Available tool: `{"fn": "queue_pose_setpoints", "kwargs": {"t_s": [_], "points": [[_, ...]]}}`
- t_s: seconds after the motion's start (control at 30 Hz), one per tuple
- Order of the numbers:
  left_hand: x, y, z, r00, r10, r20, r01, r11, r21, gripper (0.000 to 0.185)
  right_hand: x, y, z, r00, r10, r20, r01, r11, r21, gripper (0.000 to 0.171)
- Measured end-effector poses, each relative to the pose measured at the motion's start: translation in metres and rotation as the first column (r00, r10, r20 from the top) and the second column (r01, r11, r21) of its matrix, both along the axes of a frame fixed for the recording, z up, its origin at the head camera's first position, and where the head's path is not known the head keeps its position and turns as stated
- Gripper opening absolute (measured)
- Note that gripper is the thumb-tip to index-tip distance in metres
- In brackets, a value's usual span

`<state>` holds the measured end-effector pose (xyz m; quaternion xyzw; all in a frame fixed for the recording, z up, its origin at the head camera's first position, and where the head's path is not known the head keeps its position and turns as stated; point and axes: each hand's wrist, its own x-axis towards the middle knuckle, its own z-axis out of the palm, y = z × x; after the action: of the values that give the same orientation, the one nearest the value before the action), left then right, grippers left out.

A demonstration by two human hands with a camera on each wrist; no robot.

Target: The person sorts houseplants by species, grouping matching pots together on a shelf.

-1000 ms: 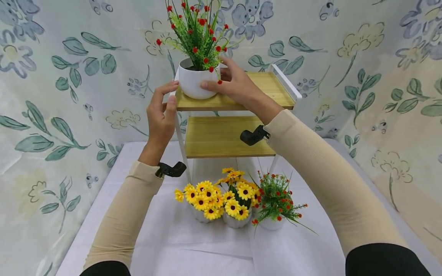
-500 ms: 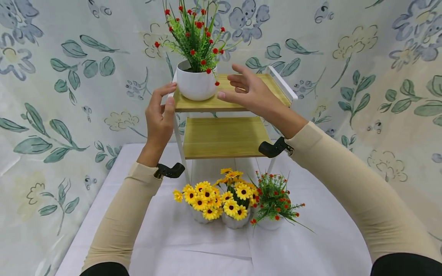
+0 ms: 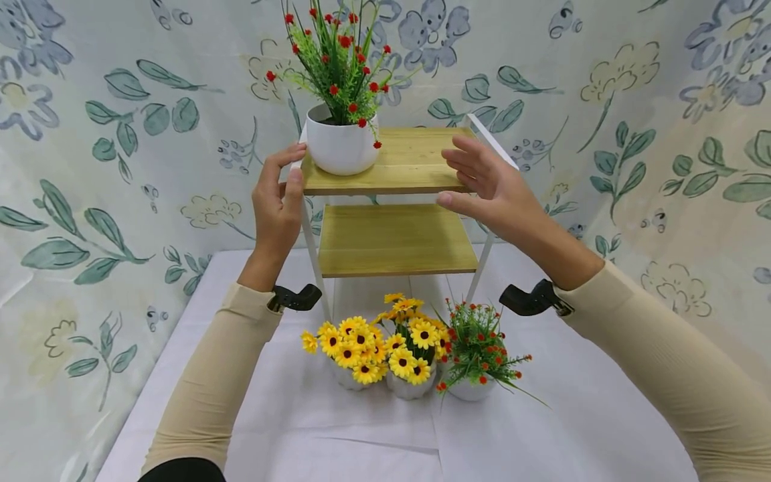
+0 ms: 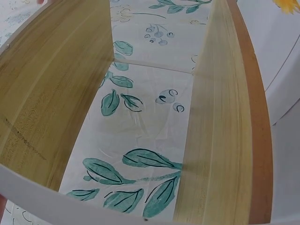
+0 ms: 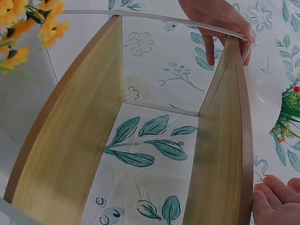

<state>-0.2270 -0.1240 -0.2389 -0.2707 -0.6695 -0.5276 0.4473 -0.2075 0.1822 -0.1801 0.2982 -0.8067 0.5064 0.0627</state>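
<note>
A two-tier wooden shelf (image 3: pixel 415 181) with white side frames stands on the white cloth. On the left of its top board sits a round white pot (image 3: pixel 341 144) with grassy greenery and small red flowers. My left hand (image 3: pixel 278 204) grips the shelf's upper left corner, thumb in front and fingers at the side rail, beside the pot. In the right wrist view that left hand (image 5: pixel 215 21) shows around the frame's edge. My right hand (image 3: pixel 490 184) holds nothing, its fingers apart and extended near the right front of the top board.
Two pots of yellow daisies (image 3: pixel 355 351) (image 3: pixel 415 341) and a pot of red-flowered greenery (image 3: pixel 482 348) stand in a row on the cloth before the shelf. A floral backdrop (image 3: pixel 120 201) hangs behind. The lower board (image 3: pixel 397 241) lies under the top one.
My right hand has let go of the white pot and moved right and slightly down, away from it. The pot stays on the top board, and my left hand keeps its place.
</note>
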Motion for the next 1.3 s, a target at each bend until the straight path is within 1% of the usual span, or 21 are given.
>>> {"fn": "queue_pose_setpoints", "kwargs": {"t_s": [0.1, 0.2, 0.4, 0.5, 0.6, 0.7, 0.77, 1.0, 1.1, 1.3], "points": [[0.0, 0.001, 0.001, 1.0, -0.004, -0.001, 0.004, 1.0, 0.005, 0.04, 0.009, 0.014, -0.005, 1.0, 0.01, -0.021, -0.01, 0.999, -0.036, 0.077], [0.0, 0.001, 0.001, 1.0, 0.0, 0.004, 0.0, 1.0, 0.0, 0.04, 0.018, 0.028, -0.011, 0.999, 0.021, -0.026, -0.022, 0.999, -0.047, 0.074], [0.001, 0.002, 0.0, 1.0, 0.014, 0.018, -0.014, 1.0, -0.008, 0.039, 0.032, 0.053, -0.029, 0.998, 0.051, -0.044, -0.055, 0.994, -0.094, 0.069], [0.001, 0.003, 0.0, 1.0, 0.016, 0.016, -0.016, 1.0, -0.004, 0.038, 0.04, 0.065, -0.041, 0.997, 0.057, -0.06, -0.061, 0.997, -0.054, 0.069], [0.001, 0.003, 0.0, 1.0, 0.018, 0.014, -0.018, 1.0, 0.001, 0.038, 0.046, 0.076, -0.057, 0.995, 0.065, -0.071, -0.064, 0.998, 0.011, 0.07], [0.001, 0.004, 0.0, 1.0, 0.018, 0.017, -0.018, 1.0, 0.008, 0.038, 0.049, 0.086, -0.075, 0.996, 0.066, -0.065, -0.064, 0.997, 0.035, 0.071], [0.0, 0.004, 0.0, 1.0, 0.018, 0.015, -0.018, 1.0, 0.008, 0.038, 0.051, 0.093, -0.086, 0.997, 0.054, -0.058, -0.052, 0.998, 0.036, 0.071], [0.0, 0.004, 0.0, 1.0, 0.008, 0.012, -0.009, 1.0, 0.007, 0.039, 0.055, 0.113, -0.12, 0.999, -0.033, -0.026, 0.035, 0.998, 0.057, 0.07], [0.0, 0.005, 0.0, 1.0, 0.01, 0.019, -0.01, 1.0, 0.006, 0.038, 0.056, 0.12, -0.134, 0.998, -0.064, -0.006, 0.064, 0.995, 0.072, 0.069], [0.0, 0.004, 0.0, 1.0, 0.011, 0.002, -0.011, 1.0, 0.007, 0.038, 0.059, 0.132, -0.163, 0.993, -0.11, 0.05, 0.106, 0.991, 0.085, 0.067]]}}
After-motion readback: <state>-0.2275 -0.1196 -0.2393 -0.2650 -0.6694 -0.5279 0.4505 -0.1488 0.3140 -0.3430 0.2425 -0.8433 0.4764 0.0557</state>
